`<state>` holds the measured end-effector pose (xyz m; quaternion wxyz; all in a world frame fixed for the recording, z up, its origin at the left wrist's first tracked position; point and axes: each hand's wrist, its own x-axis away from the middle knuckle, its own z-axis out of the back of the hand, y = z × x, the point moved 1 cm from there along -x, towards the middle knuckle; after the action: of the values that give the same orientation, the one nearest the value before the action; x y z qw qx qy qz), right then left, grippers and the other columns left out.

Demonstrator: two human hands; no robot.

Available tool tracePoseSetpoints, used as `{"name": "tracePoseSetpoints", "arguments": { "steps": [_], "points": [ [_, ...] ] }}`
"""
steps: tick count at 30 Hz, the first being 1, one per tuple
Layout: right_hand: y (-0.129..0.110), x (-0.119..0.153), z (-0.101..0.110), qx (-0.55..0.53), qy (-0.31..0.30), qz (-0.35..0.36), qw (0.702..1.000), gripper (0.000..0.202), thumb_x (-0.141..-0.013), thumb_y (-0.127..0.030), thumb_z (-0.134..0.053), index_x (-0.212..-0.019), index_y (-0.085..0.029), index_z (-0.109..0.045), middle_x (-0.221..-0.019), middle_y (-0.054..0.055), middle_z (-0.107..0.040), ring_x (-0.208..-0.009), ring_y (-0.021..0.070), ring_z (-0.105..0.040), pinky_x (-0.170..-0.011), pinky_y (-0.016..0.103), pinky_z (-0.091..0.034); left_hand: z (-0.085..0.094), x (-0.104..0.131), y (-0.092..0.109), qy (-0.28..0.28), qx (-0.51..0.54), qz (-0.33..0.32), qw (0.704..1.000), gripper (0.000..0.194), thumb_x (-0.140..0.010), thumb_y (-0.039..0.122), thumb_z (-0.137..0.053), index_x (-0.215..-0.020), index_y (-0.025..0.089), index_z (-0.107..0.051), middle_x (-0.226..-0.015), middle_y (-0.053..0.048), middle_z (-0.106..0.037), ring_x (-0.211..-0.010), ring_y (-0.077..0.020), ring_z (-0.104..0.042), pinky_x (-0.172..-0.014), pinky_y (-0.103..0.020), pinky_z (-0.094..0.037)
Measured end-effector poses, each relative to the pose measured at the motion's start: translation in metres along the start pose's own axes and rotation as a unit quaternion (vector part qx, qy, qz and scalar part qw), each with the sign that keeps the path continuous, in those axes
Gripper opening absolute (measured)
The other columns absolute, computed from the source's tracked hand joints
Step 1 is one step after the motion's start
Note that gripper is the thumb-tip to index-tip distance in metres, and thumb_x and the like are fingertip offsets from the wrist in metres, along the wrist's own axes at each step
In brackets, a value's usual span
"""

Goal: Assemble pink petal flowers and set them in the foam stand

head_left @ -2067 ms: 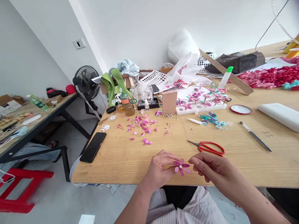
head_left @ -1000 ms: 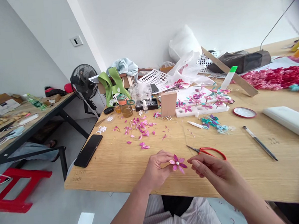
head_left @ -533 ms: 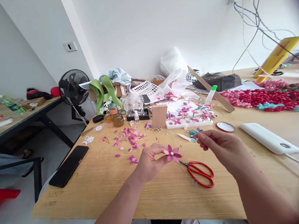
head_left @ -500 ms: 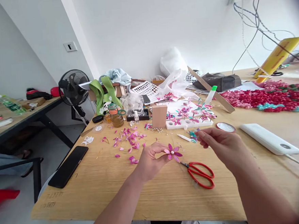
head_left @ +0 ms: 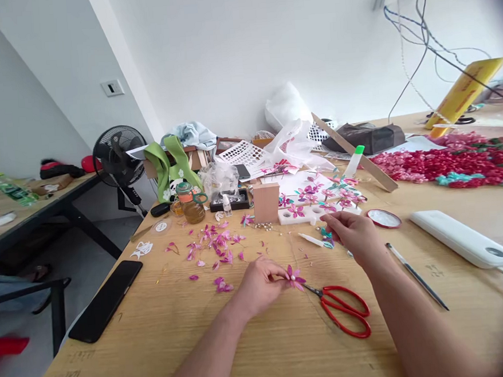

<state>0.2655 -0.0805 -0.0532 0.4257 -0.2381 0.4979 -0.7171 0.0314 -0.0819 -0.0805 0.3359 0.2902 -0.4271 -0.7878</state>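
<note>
My left hand (head_left: pixel 260 285) is closed in a pinch on a magenta flower (head_left: pixel 300 281) with a pearl-like centre, held low over the table. My right hand (head_left: pixel 351 233) is raised to the right of it, thumb and finger pressed together; whatever they grip is too fine to make out. A thin thread-like line (head_left: pixel 293 248) shows near the flower. Red-handled scissors (head_left: pixel 345 308) lie just right of the flower, tips towards it. Beyond the hands lie a white pen-like tube (head_left: pixel 311 240) and teal pieces (head_left: pixel 326 235).
Loose pink petals (head_left: pixel 221 242) lie left of centre. Behind stand a wooden block (head_left: pixel 266 203) and a white foam holder (head_left: pixel 296 217) with flowers. A round lid (head_left: pixel 384 218), a thin brush-like stick (head_left: pixel 417 277) and a white device (head_left: pixel 465 236) lie right, a black phone (head_left: pixel 106 299) left.
My right hand has moved left and up relative to the table. In my left hand the flower is lower and turned more sideways. The view has shifted, and the thin stick now shows.
</note>
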Motion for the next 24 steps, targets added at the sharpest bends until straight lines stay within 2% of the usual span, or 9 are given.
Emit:
{"name": "tracePoseSetpoints", "arguments": {
  "steps": [2, 5, 10, 14, 24],
  "points": [
    [0.005, 0.000, -0.003, -0.007, 0.003, -0.006, 1.000, 0.035, -0.071, -0.049, -0.061, -0.078, -0.015, -0.066, -0.056, 0.000, -0.059, -0.044, 0.0102, -0.047, -0.039, 0.020, -0.033, -0.001, 0.002, 0.002, -0.015, -0.059, -0.010, 0.998, 0.009, -0.076, 0.023, -0.066, -0.072, 0.021, -0.074, -0.070, -0.002, -0.069, -0.074, -0.0154, -0.055, -0.077, -0.028, -0.042],
    [0.012, -0.001, -0.006, -0.002, 0.009, -0.004, 1.000, 0.034, -0.072, -0.048, -0.059, -0.076, -0.014, -0.066, -0.052, 0.000, -0.057, -0.043, 0.0106, -0.047, -0.040, 0.021, -0.034, -0.001, 0.005, 0.003, -0.036, -0.136, -0.035, 0.989, 0.018, -0.081, 0.017, -0.059, -0.079, 0.025, -0.075, -0.072, -0.002, -0.068, -0.081, -0.0170, -0.053, -0.082, -0.030, -0.040],
    [0.020, -0.005, -0.007, 0.020, 0.013, 0.003, 1.000, 0.033, -0.075, -0.047, -0.055, -0.077, -0.015, -0.066, -0.050, 0.000, -0.056, -0.043, 0.0118, -0.047, -0.040, 0.022, -0.034, -0.002, 0.008, -0.003, -0.062, -0.210, -0.035, 0.975, 0.021, -0.082, 0.014, -0.056, -0.080, 0.023, -0.074, -0.073, -0.005, -0.064, -0.086, -0.0185, -0.051, -0.085, -0.031, -0.040],
    [0.024, -0.006, -0.008, 0.042, 0.015, 0.003, 0.999, 0.033, -0.076, -0.047, -0.054, -0.079, -0.016, -0.066, -0.052, 0.001, -0.058, -0.045, 0.0130, -0.050, -0.042, 0.022, -0.036, -0.003, 0.009, -0.004, -0.074, -0.236, -0.029, 0.968, 0.019, -0.082, 0.015, -0.056, -0.082, 0.022, -0.074, -0.073, -0.005, -0.060, -0.089, -0.0196, -0.049, -0.079, -0.029, -0.042],
    [0.030, -0.007, -0.014, 0.053, 0.017, 0.035, 0.998, 0.034, -0.076, -0.047, -0.053, -0.077, -0.016, -0.065, -0.051, 0.000, -0.057, -0.045, 0.0134, -0.049, -0.045, 0.024, -0.036, -0.003, 0.010, -0.005, -0.072, -0.244, -0.027, 0.967, 0.017, -0.081, 0.018, -0.058, -0.084, 0.024, -0.074, -0.075, -0.005, -0.062, -0.088, -0.0195, -0.050, -0.080, -0.031, -0.041]
  ]
}}
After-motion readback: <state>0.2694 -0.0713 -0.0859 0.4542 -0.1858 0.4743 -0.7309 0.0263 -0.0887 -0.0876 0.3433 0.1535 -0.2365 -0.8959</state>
